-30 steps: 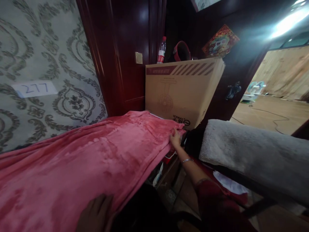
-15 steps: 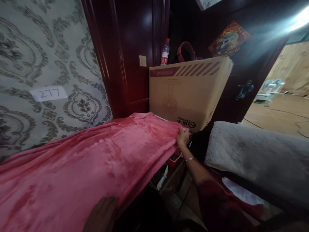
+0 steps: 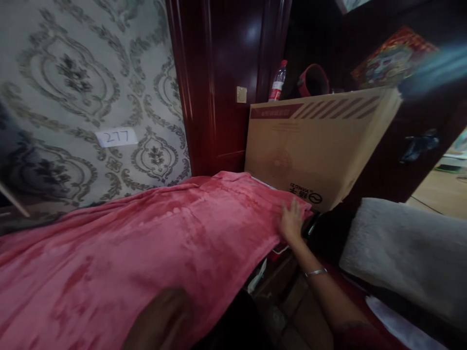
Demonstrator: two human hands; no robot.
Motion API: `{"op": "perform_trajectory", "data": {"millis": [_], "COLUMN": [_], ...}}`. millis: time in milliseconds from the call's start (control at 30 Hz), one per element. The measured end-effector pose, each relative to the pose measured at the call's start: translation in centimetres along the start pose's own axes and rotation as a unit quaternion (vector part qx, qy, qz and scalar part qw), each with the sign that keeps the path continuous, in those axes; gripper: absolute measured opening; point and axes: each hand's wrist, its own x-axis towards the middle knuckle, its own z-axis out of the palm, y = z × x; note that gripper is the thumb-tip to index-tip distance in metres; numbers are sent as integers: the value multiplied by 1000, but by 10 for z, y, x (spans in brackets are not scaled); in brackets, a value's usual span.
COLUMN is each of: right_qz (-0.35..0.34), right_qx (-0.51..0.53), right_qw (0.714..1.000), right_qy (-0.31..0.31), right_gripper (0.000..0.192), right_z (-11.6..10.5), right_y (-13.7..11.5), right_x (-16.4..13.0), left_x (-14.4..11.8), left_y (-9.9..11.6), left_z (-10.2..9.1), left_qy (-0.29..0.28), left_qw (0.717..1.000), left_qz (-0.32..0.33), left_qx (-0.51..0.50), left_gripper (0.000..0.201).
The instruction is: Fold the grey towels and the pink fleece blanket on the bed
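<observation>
A pink plush blanket (image 3: 175, 238) lies spread in front of me, with faint ripples and a few darker brushed patches. My right hand (image 3: 291, 221) is over its far right corner, fingers apart and somewhat blurred, with a silver bangle on the wrist. Whether the palm presses on the cloth is hard to see. At the near edge, my left hand (image 3: 162, 316) is dark and smeared by motion on or just above the blanket, so its fingers cannot be made out.
A large cardboard box (image 3: 306, 146) stands behind the blanket, with a plastic bottle (image 3: 278, 82) at its top edge. To the right is a grey padded seat (image 3: 404, 257). A patterned wall (image 3: 83, 87) with a paper label (image 3: 116, 137) rises on the left.
My right hand has let go of the blanket's far corner edge and spread its fingers over the top. My left hand has shifted at the near edge. The view has turned left.
</observation>
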Motion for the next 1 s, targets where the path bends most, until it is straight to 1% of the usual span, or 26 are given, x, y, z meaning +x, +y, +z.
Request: {"op": "perform_trajectory", "data": {"millis": [67, 133, 167, 200, 233, 300, 367, 433, 533, 600, 733, 1000], "right_qz": [-84, -156, -177, -192, -202, -214, -215, -215, -222, -225, -224, -218], "right_qx": [53, 94, 103, 107, 109, 114, 121, 122, 120, 119, 110, 109], "right_qw": [994, 974, 962, 949, 938, 925, 925, 927, 927, 928, 928, 924], "right_qy": [-52, -135, -182, -226, -260, -293, -289, -283, -277, -273, -278, -294], "right_gripper": [63, 61, 62, 62, 63, 62, 58, 55, 55, 56, 56, 57], "right_z": [-3, -3, -2, 0, 1, 6, 13, 21, 34, 41, 46, 46], "right_y": [-42, -90, -114, -137, -158, -190, -209, -216, -213, -210, -208, -209], "right_x": [-2, -5, -5, -5, -5, -3, -3, -5, -12, -15, -14, -12], "left_x": [24, 57, 75, 93, 109, 134, 146, 145, 134, 129, 129, 131], "left_y": [-19, -36, -44, -50, -54, -60, -65, -70, -78, -82, -83, -85], "left_z": [-18, -33, -40, -46, -51, -55, -48, -31, -5, 5, 5, 6], "left_qy": [-3, -16, -37, -86, -116, -139, -123, -101, -71, -59, -63, -55], "left_qw": [1000, 998, 996, 990, 981, 962, 950, 945, 944, 946, 946, 945], "left_qz": [-28, -55, -71, -102, -140, -210, -254, -273, -272, -266, -265, -274], "left_qx": [11, 25, 34, 53, 73, 108, 133, 149, 170, 178, 175, 169], "left_gripper": [53, 60, 64, 69, 71, 71, 69, 65, 61, 60, 59, 56]}}
